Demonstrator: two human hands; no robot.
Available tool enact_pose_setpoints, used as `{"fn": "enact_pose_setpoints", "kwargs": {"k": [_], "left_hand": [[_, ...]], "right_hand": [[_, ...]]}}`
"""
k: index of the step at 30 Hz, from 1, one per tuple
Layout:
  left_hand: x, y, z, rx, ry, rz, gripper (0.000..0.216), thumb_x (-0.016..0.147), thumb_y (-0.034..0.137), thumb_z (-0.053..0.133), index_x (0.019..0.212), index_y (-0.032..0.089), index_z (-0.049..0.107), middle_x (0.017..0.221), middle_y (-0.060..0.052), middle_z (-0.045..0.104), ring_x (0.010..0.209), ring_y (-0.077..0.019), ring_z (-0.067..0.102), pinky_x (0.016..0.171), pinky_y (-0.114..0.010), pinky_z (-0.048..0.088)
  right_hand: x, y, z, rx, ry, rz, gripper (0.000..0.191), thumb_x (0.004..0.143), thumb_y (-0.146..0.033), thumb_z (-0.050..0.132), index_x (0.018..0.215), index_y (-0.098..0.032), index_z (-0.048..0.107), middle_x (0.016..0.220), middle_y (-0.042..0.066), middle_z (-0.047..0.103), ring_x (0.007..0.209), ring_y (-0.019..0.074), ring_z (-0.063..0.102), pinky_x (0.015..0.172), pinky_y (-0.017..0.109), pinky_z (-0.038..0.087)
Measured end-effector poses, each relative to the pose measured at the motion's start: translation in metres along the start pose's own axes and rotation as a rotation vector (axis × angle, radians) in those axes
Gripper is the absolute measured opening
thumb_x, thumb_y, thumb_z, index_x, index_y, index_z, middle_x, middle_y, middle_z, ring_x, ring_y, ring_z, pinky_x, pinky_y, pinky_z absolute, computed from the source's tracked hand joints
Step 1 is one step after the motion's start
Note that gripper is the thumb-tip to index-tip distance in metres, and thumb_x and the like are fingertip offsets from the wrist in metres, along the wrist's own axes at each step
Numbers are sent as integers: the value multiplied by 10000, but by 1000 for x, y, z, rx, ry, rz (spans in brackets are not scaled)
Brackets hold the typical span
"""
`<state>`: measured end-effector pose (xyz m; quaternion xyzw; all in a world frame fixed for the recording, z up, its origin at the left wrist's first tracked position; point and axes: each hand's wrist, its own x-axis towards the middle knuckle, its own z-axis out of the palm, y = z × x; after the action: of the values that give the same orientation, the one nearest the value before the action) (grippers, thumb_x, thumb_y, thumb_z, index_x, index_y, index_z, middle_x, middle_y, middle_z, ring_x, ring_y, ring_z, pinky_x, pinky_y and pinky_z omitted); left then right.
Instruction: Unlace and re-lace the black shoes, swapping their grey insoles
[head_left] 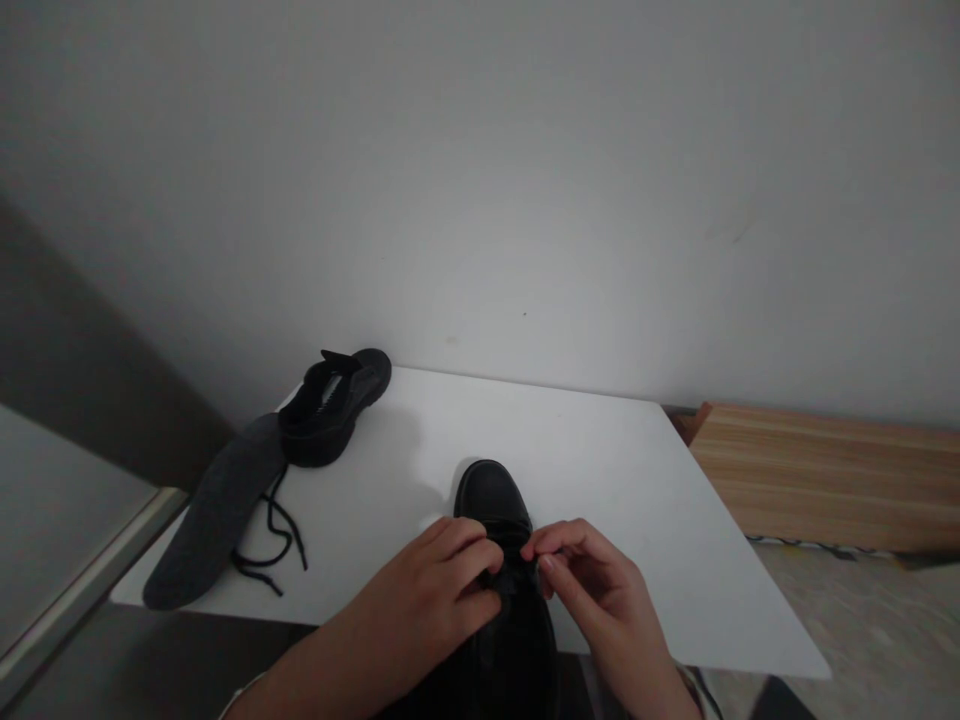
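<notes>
The white counter (600, 460) carries a black shoe (491, 487) at its near edge, toe pointing far. Left hand (461, 570) and right hand (581, 570) touch it, curled; whether either grip is closed cannot be told. The left should steady, the right work delicately.

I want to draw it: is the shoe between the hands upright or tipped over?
Upright: the black shoe shows its toe top and opening, not its underside.
</notes>
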<state>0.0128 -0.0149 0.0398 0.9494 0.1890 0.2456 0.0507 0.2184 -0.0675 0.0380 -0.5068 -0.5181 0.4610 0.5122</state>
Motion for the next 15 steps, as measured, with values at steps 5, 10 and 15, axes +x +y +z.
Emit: {"fn": "enact_pose_setpoints", "kwargs": {"k": [5,10,15], "left_hand": [[6,-6,-3,-335,4,-8,206,1007,124,483,924,207,652,1027,-21,706,1015,-191,589,931,-301,470],[6,1,7,-821,89,-255,301,1003,97,352,956,203,629,1005,-56,689,1027,-185,606,929,-304,471],[1,4,19,-966,218,-522,242,1000,186,390,891,202,605,835,-23,604,816,-164,586,771,-285,452]], "right_hand": [[1,2,-4,-28,42,-10,179,903,-393,680,881,-218,714,866,34,712,659,119,580,627,228,497],[-2,12,-14,-116,72,3,226,877,-432,692,856,-210,726,819,35,697,673,144,597,618,243,496],[-9,26,-28,-269,162,24,255,861,-460,701,804,-212,725,752,25,683,696,166,620,630,246,496]]}}
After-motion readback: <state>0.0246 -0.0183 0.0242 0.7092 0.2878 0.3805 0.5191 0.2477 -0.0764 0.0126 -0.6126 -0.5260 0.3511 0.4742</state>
